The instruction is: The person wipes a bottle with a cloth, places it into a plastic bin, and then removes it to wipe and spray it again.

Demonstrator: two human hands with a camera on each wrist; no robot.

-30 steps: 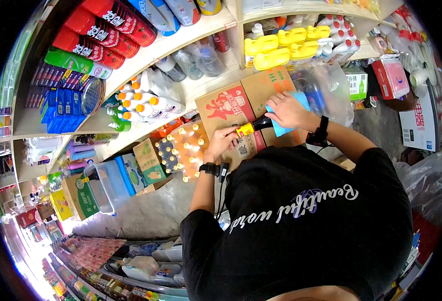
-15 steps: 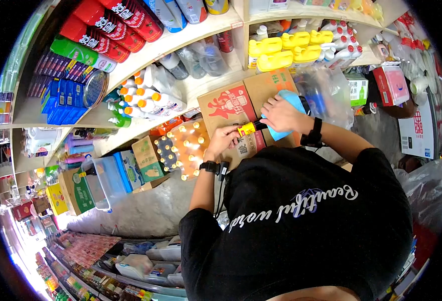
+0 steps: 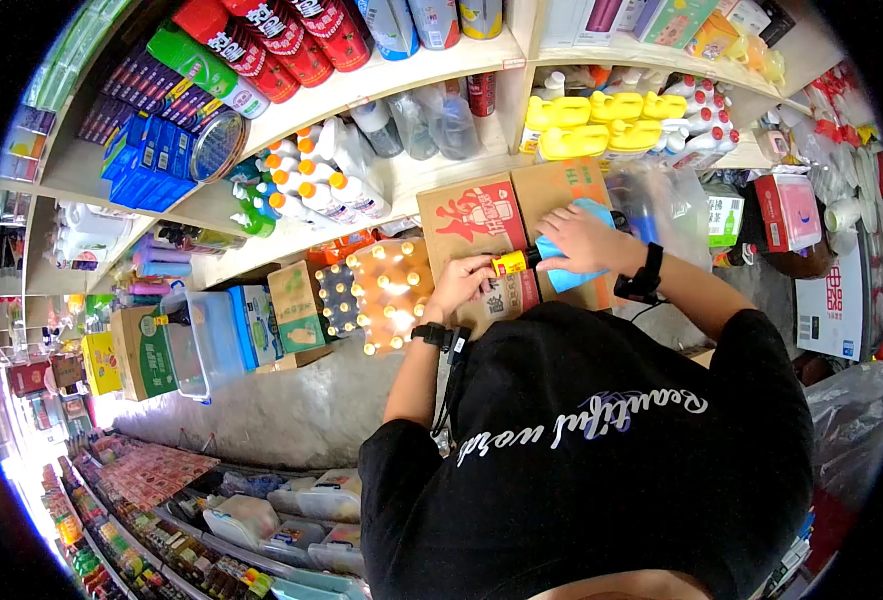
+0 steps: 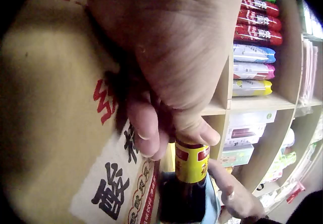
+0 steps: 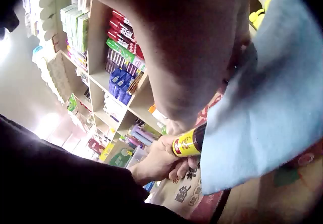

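A dark glass bottle with a yellow-and-red neck label [image 3: 509, 263] lies across the cardboard boxes. My left hand [image 3: 461, 283] pinches its top end with thumb and fingers, and in the left wrist view the label [image 4: 192, 163] shows just past the thumb. Farther along the bottle, my right hand [image 3: 586, 243] holds a light blue cloth [image 3: 567, 281] round the body. That cloth [image 5: 267, 97] hides most of the bottle in the right wrist view. The bottle's dark far end [image 3: 618, 219] sticks out beyond the cloth.
Under the hands are printed cardboard boxes [image 3: 473, 213]. Shrink-wrapped orange drinks [image 3: 389, 295] stand left of them, and a clear plastic bag [image 3: 661, 205] lies at the right. Behind run shelves with yellow jugs [image 3: 571, 142], orange-capped bottles [image 3: 316, 190] and red spray cans [image 3: 286, 45].
The blue cloth has gone from lying flat to wrapping round the bottle, and slid closer to the neck label. The left hand keeps its hold. The head view has shifted slightly.
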